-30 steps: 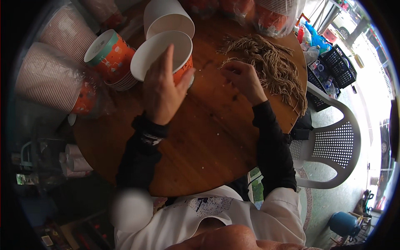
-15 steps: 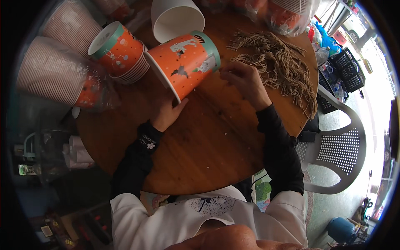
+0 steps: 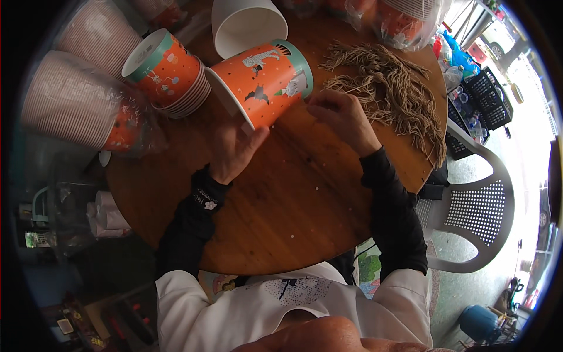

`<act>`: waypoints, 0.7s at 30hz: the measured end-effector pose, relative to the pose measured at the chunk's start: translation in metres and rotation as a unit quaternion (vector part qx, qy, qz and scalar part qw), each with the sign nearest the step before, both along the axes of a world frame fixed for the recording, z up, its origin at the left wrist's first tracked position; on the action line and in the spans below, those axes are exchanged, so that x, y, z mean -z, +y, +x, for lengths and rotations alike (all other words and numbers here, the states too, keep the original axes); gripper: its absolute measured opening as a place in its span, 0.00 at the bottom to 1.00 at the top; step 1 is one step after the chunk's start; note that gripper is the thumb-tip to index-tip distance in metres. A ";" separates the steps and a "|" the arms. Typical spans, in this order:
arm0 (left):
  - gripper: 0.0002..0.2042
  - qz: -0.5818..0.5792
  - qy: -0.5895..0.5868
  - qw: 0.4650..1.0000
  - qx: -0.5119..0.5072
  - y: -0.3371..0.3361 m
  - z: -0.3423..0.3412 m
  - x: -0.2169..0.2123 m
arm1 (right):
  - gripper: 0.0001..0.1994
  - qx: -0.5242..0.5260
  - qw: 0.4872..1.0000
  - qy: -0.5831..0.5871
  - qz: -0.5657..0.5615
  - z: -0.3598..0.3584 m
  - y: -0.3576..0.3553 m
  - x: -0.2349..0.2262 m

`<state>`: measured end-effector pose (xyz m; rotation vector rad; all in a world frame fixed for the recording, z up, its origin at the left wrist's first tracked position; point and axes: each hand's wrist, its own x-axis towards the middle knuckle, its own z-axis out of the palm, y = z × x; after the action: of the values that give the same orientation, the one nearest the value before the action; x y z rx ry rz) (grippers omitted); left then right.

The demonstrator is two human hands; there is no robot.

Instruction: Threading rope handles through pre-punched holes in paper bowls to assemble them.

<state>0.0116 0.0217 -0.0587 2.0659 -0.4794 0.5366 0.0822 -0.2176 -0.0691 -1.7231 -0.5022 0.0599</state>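
Observation:
A large orange paper bucket (image 3: 264, 82) with a teal band and animal drawings lies tilted in front of me, its white-rimmed mouth toward the lower left. At that rim my left hand (image 3: 236, 149) holds it, thumb along the lower edge; the fingers are partly hidden behind the rim. Close to the bucket's teal base end is my right hand (image 3: 343, 120), fingers pinched together; whatever they hold is too small to make out. A loose bundle of tan strings (image 3: 390, 88) spreads on the table just beyond my right hand.
A white bucket (image 3: 249, 29) lies behind the orange one. To the left are a nested stack of orange buckets (image 3: 170, 70) and plastic-wrapped stacks (image 3: 70, 105). Another wrapped stack (image 3: 404, 23) stands at the far right of the round wooden table (image 3: 264, 223). A grey plastic chair (image 3: 475, 211) is at the right.
The orange bucket has turned slightly and shifted a little up. My left hand has shifted at the rim, its thumb now higher. My right hand has moved slightly down, still pinched.

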 end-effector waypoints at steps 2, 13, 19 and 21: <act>0.12 -0.103 0.015 0.994 -0.013 -0.005 0.001 -0.002 | 0.08 -0.008 1.000 -0.018 -0.014 -0.003 0.000 -0.005; 0.11 0.139 -0.031 0.989 -0.048 -0.035 0.028 0.036 | 0.06 -0.129 0.940 0.165 0.269 -0.008 -0.002 -0.009; 0.11 0.160 -0.065 0.983 -0.068 -0.057 0.034 0.028 | 0.06 -0.129 0.859 0.215 0.446 -0.014 0.004 -0.012; 0.12 0.139 -0.054 0.987 -0.056 -0.058 0.034 0.023 | 0.06 -0.118 0.870 0.189 0.440 -0.016 0.005 -0.013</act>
<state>0.0456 -0.0367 -0.0814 2.3505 -0.5280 0.6844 0.0663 -0.2130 -0.0558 -0.7158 -0.3559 0.2926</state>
